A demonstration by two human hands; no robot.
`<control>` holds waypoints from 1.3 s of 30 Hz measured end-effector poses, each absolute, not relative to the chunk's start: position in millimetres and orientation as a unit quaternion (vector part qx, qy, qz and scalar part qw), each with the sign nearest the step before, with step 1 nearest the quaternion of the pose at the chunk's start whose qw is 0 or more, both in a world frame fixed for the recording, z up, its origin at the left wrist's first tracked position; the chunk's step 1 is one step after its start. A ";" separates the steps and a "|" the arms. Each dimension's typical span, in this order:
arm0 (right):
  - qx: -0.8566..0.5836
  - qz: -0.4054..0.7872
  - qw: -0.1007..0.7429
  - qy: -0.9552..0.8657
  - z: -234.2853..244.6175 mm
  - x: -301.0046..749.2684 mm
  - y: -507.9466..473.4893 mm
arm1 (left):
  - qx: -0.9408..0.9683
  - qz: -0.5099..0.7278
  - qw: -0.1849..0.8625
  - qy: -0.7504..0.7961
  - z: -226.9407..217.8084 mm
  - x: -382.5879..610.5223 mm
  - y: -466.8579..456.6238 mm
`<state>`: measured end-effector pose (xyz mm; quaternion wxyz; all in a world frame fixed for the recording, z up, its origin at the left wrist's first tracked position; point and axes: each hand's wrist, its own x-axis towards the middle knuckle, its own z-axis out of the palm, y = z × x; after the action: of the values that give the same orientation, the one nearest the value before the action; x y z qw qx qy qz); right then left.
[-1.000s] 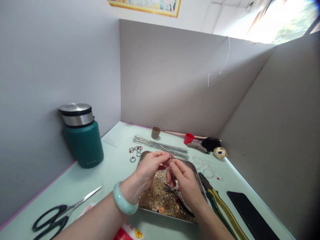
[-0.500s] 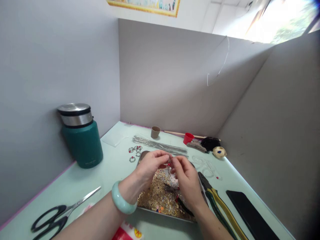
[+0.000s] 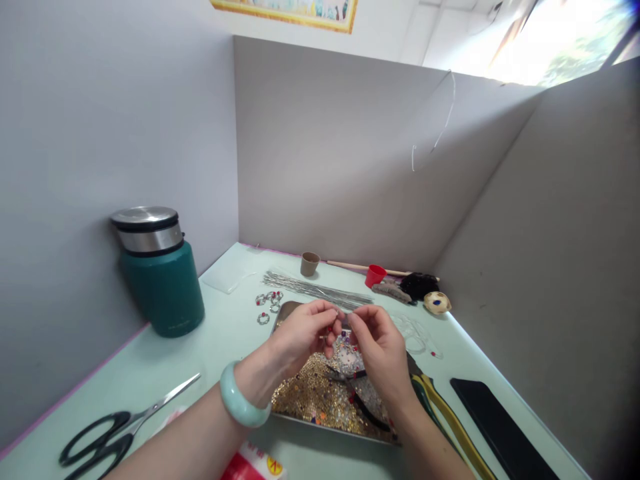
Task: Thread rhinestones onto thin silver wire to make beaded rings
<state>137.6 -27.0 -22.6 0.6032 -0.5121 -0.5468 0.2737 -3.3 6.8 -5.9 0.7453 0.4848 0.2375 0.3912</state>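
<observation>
My left hand [image 3: 303, 335], a pale green bangle [image 3: 245, 395] on its wrist, is closed over a small beaded piece; a bit of red [image 3: 331, 329] shows between its fingers. Thumb and forefinger of my right hand [image 3: 381, 347] are pinched together close to the left fingertips. Whatever the right hand pinches is too small to name. Both hands hover above a metal tray [image 3: 289, 308] of gold and clear beads [image 3: 305, 393]. Small black-handled pliers [image 3: 367, 412] lie on the beads. Several beaded rings [image 3: 263, 319] rest left of the tray.
A bundle of thin wires [image 3: 320, 289], a brown cup [image 3: 310, 265] and a red cup [image 3: 375, 275] are behind the tray. Scissors [image 3: 145, 415] and a green flask [image 3: 163, 283] stand left. Large pliers [image 3: 445, 420] and a black flat object [image 3: 500, 427] lie right.
My right hand has shifted slightly right, widening the gap between the hands. The red bead has moved left, in among the left fingers.
</observation>
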 end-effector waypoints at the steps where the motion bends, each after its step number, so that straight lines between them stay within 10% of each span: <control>1: -0.509 0.278 0.603 -0.548 -22.3 137.9 -26.8 | 0.483 0.387 0.749 0.237 -5.4 -3.7 6.8; 39: -0.417 0.360 0.610 -0.570 -19.7 149.2 -24.1 | 0.551 0.321 0.726 0.257 12.3 -8.1 2.5</control>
<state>149.2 -24.1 -19.7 0.6098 -0.4171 -0.5697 0.3600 -8.1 2.5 12.3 0.7264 0.5509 0.2566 0.3210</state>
